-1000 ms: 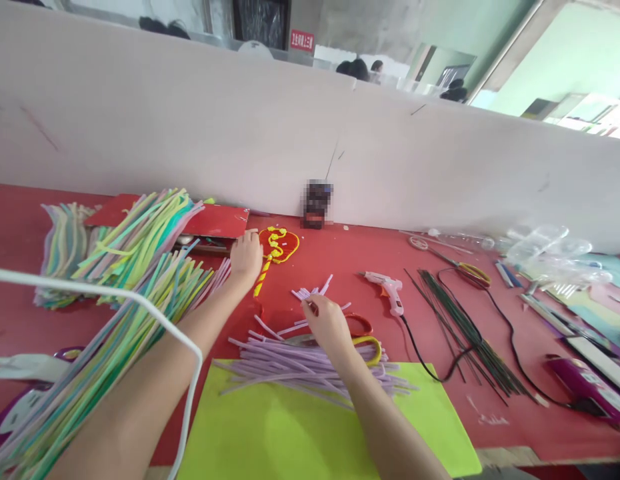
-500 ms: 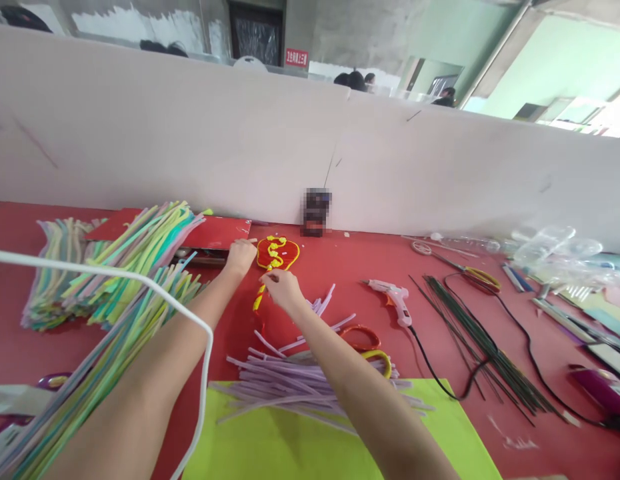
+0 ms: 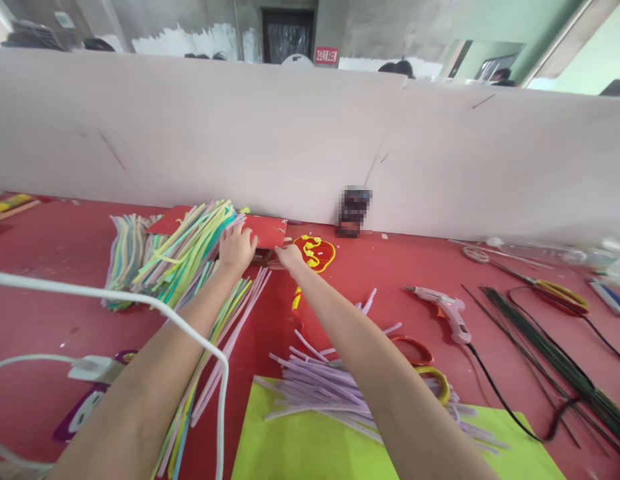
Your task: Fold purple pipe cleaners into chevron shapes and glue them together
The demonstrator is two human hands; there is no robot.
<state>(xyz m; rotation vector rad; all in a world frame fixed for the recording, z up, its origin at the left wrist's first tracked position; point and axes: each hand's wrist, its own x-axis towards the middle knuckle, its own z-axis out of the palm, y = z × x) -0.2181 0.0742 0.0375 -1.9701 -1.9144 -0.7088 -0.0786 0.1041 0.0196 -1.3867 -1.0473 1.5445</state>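
My left hand [image 3: 237, 248] lies at the right end of a heap of pastel pipe cleaners [image 3: 183, 250], over the near edge of a red box [image 3: 268, 230]. Its fingers are slightly apart and it seems to hold nothing. Beside the box's right end is my right hand [image 3: 291, 258], fingers drawn together; whatever they pinch, if anything, is hidden. Just to the right of that hand lies a red ornament [image 3: 324, 252] with yellow edging and yellow knots. A yellow and red tail [image 3: 296, 298] hangs below it, partly behind my wrist.
Lilac pipe cleaners [image 3: 323, 390] and scissors [image 3: 435, 380] lie over a lime-green sheet [image 3: 300, 440]. Right of them are a glue gun [image 3: 447, 310] with a black cord and dark green wire stems [image 3: 545, 353]. A white cable [image 3: 190, 327] crosses the foreground. A white partition [image 3: 215, 140] stands behind.
My left hand has moved from the box's right corner onto the pipe cleaners. My right hand has left the ornament's lower edge for the box's end. The view has turned left.
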